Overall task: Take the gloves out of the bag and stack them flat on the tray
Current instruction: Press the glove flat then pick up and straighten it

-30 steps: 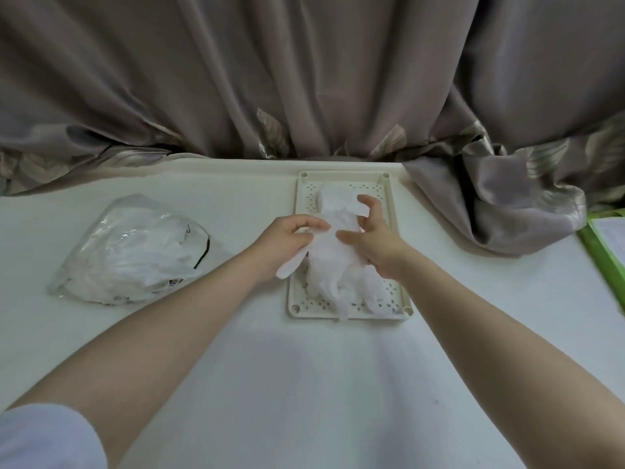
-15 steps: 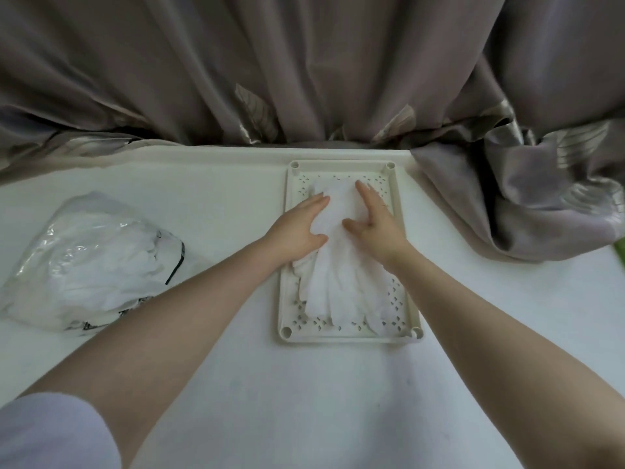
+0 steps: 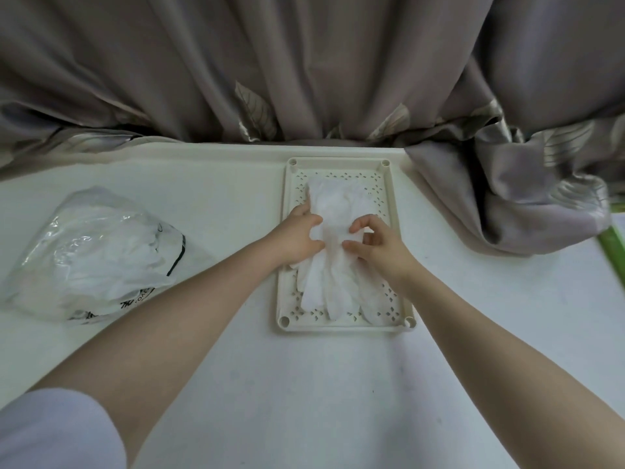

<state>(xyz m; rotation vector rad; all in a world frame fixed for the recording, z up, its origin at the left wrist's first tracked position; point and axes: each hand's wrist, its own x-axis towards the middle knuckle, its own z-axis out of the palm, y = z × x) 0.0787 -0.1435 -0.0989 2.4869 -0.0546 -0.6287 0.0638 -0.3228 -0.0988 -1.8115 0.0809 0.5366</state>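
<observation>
Counter (image 3: 304, 384): white, flat, carrying all items. Tray (image 3: 284, 252): cream plastic, rectangular, perforated floor, round sockets at the corners; sits near the far edge, long side running away from the person. Gloves (image 3: 333, 275): white, thin, lying lengthwise in the tray as a flattish pile, cuffs at the far end, fingers fanned toward the near rim; how many cannot be told. Left hand (image 3: 299, 236): over the tray's left rim, fingers curled onto the left edge of the gloves at mid-length, thumb and fingertips bunching the material. Right hand (image 3: 378, 243): on the right side of the pile, forefinger and thumb arched, pinching a fold of glove between them. Bag (image 3: 91, 255): clear plastic with dark printing, crumpled, lying on the counter well to the left of the tray, white gloves showing inside it. Curtain (image 3: 304, 69): grey-brown, leaf-patterned, hanging behind the counter, a fold spilling onto its right side near the tray. Green-edged item (image 3: 614, 245): far right, mostly cut off. White sleeve (image 3: 50, 431): lower left corner.
</observation>
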